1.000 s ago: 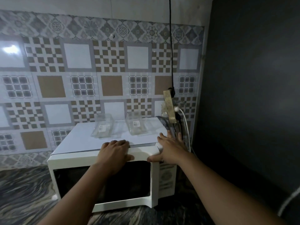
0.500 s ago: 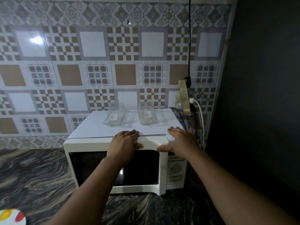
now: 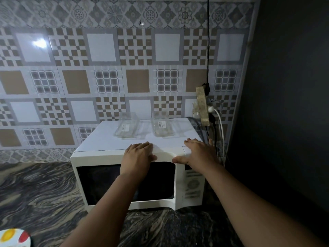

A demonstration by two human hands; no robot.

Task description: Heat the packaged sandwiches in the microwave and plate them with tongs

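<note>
- The counter (image 3: 44,189), a dark marbled slab, carries the white microwave (image 3: 110,157) toward its back right corner, close to the tiled wall.
- The microwave's door (image 3: 99,184) looks shut, or very nearly so, and its dark window shows nothing of the inside, so it cannot be told whether the sandwiches are in there; heating is probably at its start or its end.
- The left hand (image 3: 138,156) lies flat on the door's top edge, fingers straight and together, pressing and gripping nothing.
- The right hand (image 3: 199,154) rests on the microwave's top right front corner above the control panel (image 3: 193,184), fingers spread and relaxed, thumb stretched toward the door, holding nothing.
- Two clear plastic packages (image 3: 127,126) (image 3: 162,126) sit side by side near the back edge of the microwave's top; they look empty, which suggests the unpacking is done.
- A plate (image 3: 12,237) with bright spots peeks in at the counter's front left corner; no sandwich shows on it.
- No tongs are in view, so the plating seems left to do.
</note>
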